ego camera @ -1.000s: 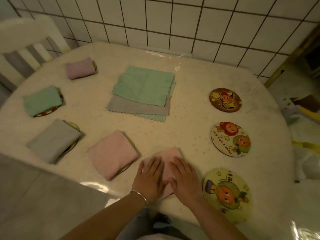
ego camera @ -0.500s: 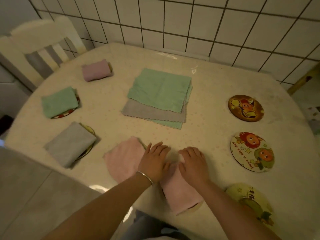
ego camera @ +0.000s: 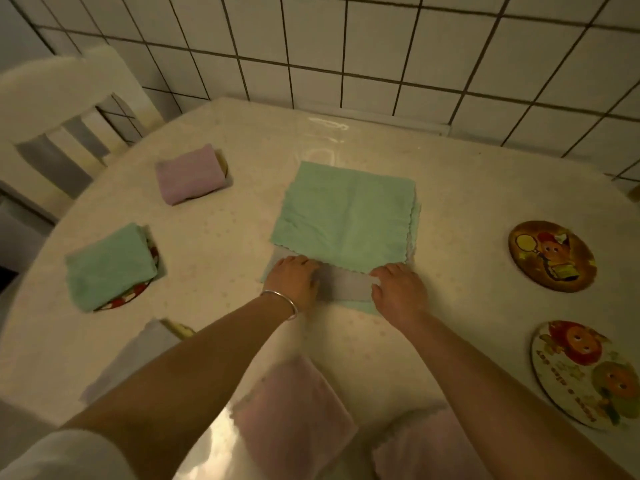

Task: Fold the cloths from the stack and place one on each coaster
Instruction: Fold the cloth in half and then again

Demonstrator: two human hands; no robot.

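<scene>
The cloth stack lies mid-table with a green cloth on top, a grey cloth under it and another green one at the bottom. My left hand and my right hand sit at the stack's near edge. Their fingers curl onto the green cloth's near corners. Folded cloths cover coasters at the left and near side: purple, green, grey, pink and a second pink. Two bare coasters lie at the right.
A white chair stands at the table's far left. A tiled wall runs behind the round table, whose glossy cover reflects light.
Both hands left the folded pink cloth at the near edge and reached forward to the stack's near edge. The view shifted forward, so the third right coaster is out of frame.
</scene>
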